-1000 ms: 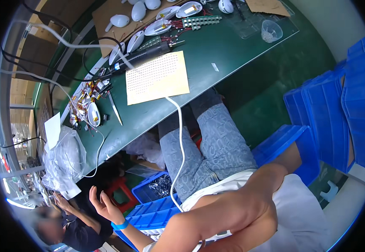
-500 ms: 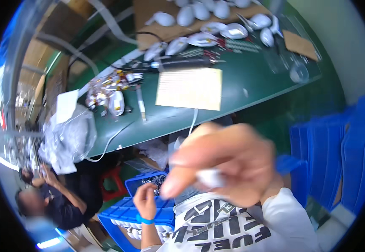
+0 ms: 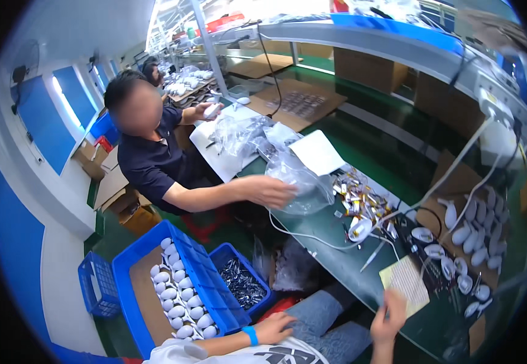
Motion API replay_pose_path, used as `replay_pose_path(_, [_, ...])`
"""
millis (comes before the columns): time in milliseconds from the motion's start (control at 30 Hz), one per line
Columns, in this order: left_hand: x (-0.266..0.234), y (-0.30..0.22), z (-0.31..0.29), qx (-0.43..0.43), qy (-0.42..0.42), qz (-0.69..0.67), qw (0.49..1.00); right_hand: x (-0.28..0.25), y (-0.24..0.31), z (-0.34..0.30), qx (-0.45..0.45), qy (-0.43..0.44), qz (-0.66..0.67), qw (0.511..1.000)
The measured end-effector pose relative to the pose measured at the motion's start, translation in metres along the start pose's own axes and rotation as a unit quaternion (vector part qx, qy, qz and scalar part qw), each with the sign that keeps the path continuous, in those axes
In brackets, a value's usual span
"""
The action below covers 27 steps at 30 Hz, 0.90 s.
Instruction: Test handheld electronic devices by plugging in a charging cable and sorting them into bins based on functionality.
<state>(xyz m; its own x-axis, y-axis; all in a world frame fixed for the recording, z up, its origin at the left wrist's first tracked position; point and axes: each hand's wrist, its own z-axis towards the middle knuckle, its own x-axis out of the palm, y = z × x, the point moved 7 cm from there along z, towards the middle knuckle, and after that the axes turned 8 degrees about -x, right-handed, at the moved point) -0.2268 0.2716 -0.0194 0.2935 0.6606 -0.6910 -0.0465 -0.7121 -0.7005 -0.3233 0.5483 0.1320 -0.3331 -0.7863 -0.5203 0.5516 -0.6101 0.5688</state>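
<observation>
My left hand, with a blue band at the wrist, rests on my jeans with its fingers stretched out and nothing in it. At the table's near edge, my right hand is raised, slightly blurred, thumb apart from the fingers, nothing visible in it. It overlaps the edge of a yellow lined sheet. Beyond the sheet lie several opened white oval shells and several closed white ones. A pen-like tool and a pile of small yellow-and-silver parts lie on the green table.
A co-worker's hand reaches over a clear plastic bag; their other hand holds a white object. To my left stand a blue crate of white rounded pieces and a blue bin of dark metal parts. Cables cross the table.
My view has swung left, bringing in the co-worker and crate. My right hand has lowered from close view, and its small white object no longer shows. My left hand now lies on my leg.
</observation>
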Motion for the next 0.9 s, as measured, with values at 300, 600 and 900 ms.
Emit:
replay_pose_path(300, [0.096, 0.23, -0.109, -0.476, -0.011, -0.311, 0.822, 0.007, -0.078, -0.267, 0.319, 0.035, -0.015, 0.947])
replay_pose_path(600, [0.097, 0.224, -0.089, -0.507, 0.035, -0.397, 0.764, 0.012, -0.105, -0.394, 0.289, 0.074, -0.029, 0.954])
replay_pose_path(900, [0.137, 0.248, -0.04, -0.309, 0.216, -0.041, 0.925, 0.015, -0.147, -0.465, 0.226, 0.114, -0.042, 0.967])
